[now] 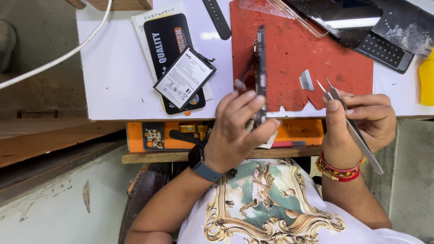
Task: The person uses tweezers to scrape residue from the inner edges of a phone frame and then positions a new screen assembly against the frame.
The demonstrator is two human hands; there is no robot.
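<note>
left hand (237, 129) gripping phone (260, 68), right hand (357, 122) tweezers (350, 124)

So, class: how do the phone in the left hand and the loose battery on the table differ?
The phone stands on edge, gripped by the left hand; the battery lies flat, untouched. The phone shows only a thin dark side; the battery shows a broad white label. Both are slim, rectangular and dark-edged.

Bright, even light falls from above on the white tabletop (117, 86), which nearly washes out. A hard strip of glare sits on the dark glossy panel (352, 20) at one o'clock. Shadows are soft and short. Focus is sharp mid-frame; the corners bend slightly, and the seven o'clock area lies dimmer.
</note>
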